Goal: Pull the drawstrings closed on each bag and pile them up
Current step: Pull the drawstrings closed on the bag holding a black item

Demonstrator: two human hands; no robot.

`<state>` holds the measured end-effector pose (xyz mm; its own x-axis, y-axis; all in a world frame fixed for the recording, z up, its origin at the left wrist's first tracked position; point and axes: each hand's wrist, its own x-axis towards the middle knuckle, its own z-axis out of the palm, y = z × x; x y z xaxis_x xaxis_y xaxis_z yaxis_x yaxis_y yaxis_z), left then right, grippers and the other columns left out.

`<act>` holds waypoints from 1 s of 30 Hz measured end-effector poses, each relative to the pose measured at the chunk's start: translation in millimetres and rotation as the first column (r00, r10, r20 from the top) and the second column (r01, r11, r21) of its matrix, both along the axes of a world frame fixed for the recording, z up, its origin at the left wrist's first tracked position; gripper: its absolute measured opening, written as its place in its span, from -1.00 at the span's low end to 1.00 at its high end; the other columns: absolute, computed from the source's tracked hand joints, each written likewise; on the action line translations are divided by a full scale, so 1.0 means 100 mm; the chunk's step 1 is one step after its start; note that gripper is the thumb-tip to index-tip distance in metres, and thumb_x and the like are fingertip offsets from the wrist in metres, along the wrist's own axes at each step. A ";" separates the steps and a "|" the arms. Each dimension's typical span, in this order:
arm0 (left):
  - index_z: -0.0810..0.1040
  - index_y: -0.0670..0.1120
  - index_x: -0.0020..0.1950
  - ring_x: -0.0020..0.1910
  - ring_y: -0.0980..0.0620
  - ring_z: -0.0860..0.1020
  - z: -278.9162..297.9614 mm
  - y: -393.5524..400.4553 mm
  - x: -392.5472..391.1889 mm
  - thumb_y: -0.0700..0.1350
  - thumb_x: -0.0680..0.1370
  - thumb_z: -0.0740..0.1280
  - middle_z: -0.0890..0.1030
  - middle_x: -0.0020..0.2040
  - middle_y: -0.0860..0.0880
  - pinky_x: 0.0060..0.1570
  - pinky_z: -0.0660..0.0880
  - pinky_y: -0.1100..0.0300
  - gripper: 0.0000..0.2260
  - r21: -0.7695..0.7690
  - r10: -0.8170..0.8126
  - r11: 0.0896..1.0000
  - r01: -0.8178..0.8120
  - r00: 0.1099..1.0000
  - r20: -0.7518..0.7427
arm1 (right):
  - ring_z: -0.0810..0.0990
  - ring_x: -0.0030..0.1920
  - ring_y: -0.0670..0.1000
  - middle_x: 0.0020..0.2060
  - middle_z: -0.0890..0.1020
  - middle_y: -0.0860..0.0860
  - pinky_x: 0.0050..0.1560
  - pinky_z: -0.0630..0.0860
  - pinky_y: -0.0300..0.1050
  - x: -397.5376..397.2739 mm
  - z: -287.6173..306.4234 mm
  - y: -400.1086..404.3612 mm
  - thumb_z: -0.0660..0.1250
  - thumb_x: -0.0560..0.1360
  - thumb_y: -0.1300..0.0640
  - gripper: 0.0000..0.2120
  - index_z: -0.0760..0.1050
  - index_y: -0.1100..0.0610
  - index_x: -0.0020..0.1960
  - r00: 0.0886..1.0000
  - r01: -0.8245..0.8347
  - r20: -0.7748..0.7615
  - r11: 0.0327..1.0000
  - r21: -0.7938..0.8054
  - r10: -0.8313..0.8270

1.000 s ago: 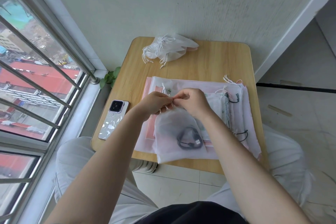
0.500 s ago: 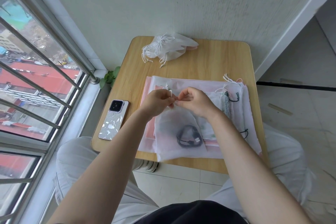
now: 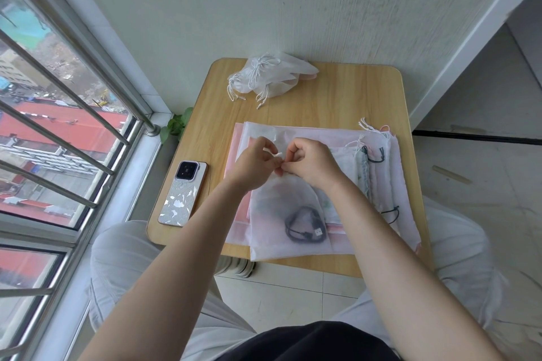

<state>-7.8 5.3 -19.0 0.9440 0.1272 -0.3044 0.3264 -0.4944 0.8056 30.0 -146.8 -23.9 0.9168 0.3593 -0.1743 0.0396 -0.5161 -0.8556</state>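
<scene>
Both hands — left hand (image 3: 254, 166), right hand (image 3: 311, 163) — pinch the thin white drawstring (image 3: 275, 154) of a translucent mesh bag (image 3: 286, 220) lying mid-desk toward the near edge, a coiled black cable (image 3: 305, 224) inside.
</scene>
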 end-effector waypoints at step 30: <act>0.56 -0.09 -0.14 -0.10 -0.04 0.50 0.06 0.01 -0.11 -0.32 0.42 0.40 0.51 -0.23 0.13 -0.11 0.52 0.06 -0.85 0.356 -0.266 0.923 0.146 0.910 0.317 | 0.53 -0.19 0.00 -0.22 0.58 0.00 -0.08 0.47 -0.11 0.18 0.25 -0.07 0.21 0.59 0.20 -0.86 0.54 0.09 -0.06 0.937 -0.348 -0.121 0.900 -0.263 0.327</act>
